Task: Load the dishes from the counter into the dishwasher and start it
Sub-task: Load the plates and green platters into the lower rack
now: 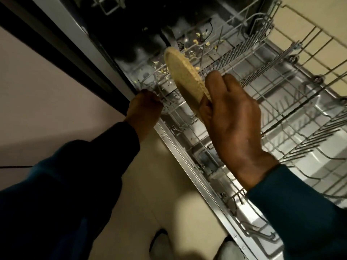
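Observation:
A tan speckled plate (183, 76) stands on edge over the left end of the dishwasher's lower wire rack (272, 102). My right hand (231, 117) grips the plate's lower rim, thumb on the near face and fingers behind it. My left hand (143, 107) curls round the rack's left corner wires beside the dishwasher's frame. The rack is pulled out over the open door (189, 156), and no other dishes show in it.
Yellowish food scraps lie on the tub floor (197, 41) at the back. The upper rack (110, 4) shows at the top edge. A pale cabinet front (37, 102) stands to the left, and beige floor tiles (150, 194) lie below.

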